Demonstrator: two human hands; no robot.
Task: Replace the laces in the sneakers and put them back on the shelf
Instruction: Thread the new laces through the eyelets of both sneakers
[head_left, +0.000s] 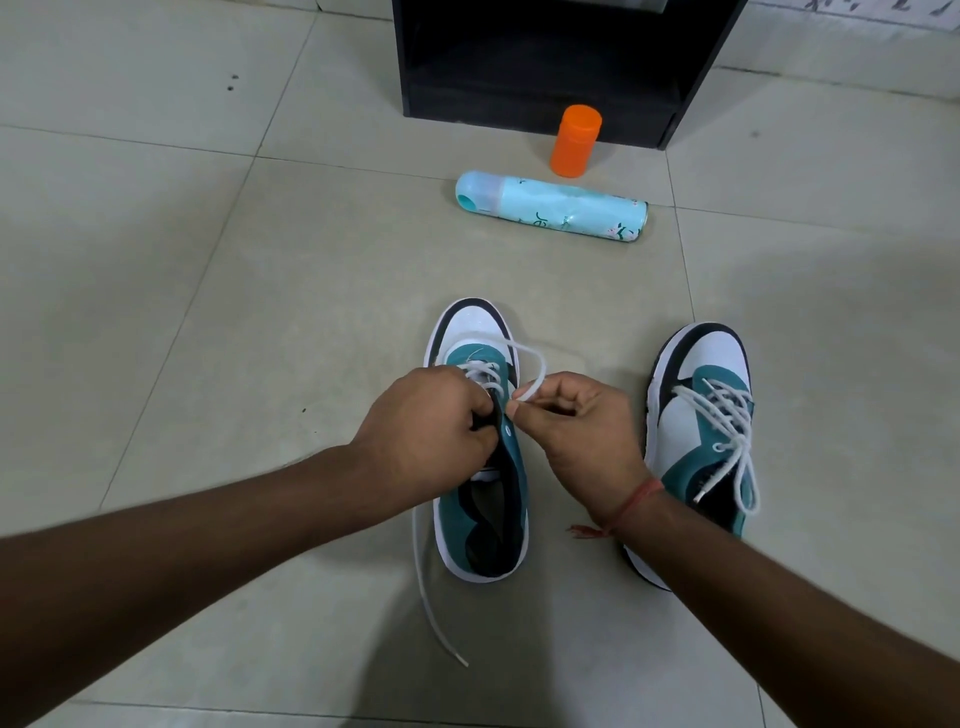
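Two white, teal and black sneakers stand on the tiled floor, toes pointing away from me. The left sneaker (480, 514) is partly laced with a white lace (530, 358). My left hand (426, 431) grips the sneaker's eyelet edge and tongue. My right hand (576, 436) pinches the lace end between thumb and fingers, and the lace loops over the toe. The lace's other end (431, 592) trails on the floor to the near left. The right sneaker (701, 426) is fully laced, its lace ends hanging loose.
A black shelf unit (545, 67) stands open at the far centre. In front of it an orange capped container (574, 140) stands upright and a light blue spray can (550, 205) lies on its side. A red thread is on my right wrist.
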